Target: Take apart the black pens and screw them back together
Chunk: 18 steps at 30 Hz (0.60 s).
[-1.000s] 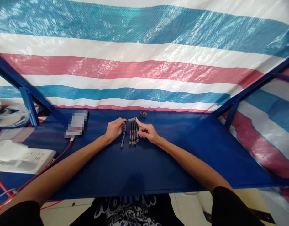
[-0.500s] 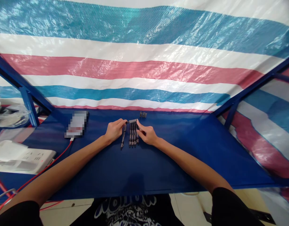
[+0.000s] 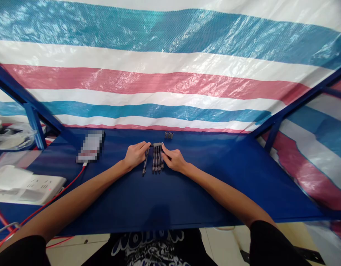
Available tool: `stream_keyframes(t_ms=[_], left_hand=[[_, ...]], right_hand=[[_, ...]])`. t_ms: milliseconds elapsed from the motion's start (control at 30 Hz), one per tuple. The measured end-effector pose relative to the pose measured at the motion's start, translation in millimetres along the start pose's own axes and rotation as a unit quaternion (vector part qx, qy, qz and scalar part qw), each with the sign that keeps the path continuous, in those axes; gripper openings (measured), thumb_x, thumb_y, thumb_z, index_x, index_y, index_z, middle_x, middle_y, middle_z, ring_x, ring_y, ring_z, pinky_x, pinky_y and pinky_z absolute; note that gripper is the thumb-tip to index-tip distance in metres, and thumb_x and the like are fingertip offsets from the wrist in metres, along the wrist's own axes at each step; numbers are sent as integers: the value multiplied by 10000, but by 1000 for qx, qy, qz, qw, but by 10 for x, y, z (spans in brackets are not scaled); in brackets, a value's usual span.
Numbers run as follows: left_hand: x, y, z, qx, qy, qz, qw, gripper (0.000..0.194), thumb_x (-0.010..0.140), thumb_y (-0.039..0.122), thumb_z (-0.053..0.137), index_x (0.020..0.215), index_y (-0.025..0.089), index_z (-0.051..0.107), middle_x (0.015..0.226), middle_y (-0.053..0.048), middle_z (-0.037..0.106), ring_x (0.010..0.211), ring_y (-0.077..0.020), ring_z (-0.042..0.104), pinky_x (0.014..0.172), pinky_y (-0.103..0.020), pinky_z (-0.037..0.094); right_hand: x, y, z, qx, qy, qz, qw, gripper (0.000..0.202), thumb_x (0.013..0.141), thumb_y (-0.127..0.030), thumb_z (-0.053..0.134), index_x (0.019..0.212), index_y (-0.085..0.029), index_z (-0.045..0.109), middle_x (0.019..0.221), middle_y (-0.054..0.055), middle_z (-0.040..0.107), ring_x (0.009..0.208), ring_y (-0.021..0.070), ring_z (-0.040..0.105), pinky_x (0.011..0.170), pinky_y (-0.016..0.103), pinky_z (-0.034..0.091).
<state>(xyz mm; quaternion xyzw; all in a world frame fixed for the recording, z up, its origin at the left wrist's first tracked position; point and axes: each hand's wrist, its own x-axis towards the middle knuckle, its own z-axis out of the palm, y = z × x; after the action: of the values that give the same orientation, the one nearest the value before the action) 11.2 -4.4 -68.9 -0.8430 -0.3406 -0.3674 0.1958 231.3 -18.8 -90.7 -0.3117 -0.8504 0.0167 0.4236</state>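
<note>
Between my two hands a grey pen [image 3: 158,144] with a dark left end is held crosswise. It lies over the upper ends of several dark pens [image 3: 156,160] set side by side, pointing toward me. My left hand [image 3: 137,153] pinches its left end, and one more pen [image 3: 145,162] lies slanted just beneath those fingers. At the other end, my right hand [image 3: 174,158] has its fingertips closed on the pen, close beside the row. Three short grey cylinders [image 3: 169,135] stand beyond my hands; their kind is too small to tell.
A blurred-out phone [image 3: 90,146] with a red cable [image 3: 73,181] lies on the blue table [image 3: 215,207] at left. Nearby are a white power strip [image 3: 44,186] and plastic bags [image 3: 16,136]. Blue frame bars [image 3: 295,99] and a striped sheet [image 3: 170,83] enclose the back.
The crosswise pen has shifted slightly toward me and tilted a little, its right end rising. Both hands keep nearly the same places; the row of pens stays put.
</note>
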Motion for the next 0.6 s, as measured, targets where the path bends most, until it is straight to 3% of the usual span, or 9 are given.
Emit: stream_keyframes(t_ms=[600], left_hand=[[-39, -3, 44, -40, -24, -44, 998, 258, 914, 154, 399, 945, 167, 655, 720, -24, 638, 610, -96, 575, 510, -183, 399]], right_hand=[[-2, 3, 11, 15, -23, 18, 999, 439, 964, -303, 384, 1253, -37, 581, 545, 6, 589, 437, 91, 467, 512, 215, 423]])
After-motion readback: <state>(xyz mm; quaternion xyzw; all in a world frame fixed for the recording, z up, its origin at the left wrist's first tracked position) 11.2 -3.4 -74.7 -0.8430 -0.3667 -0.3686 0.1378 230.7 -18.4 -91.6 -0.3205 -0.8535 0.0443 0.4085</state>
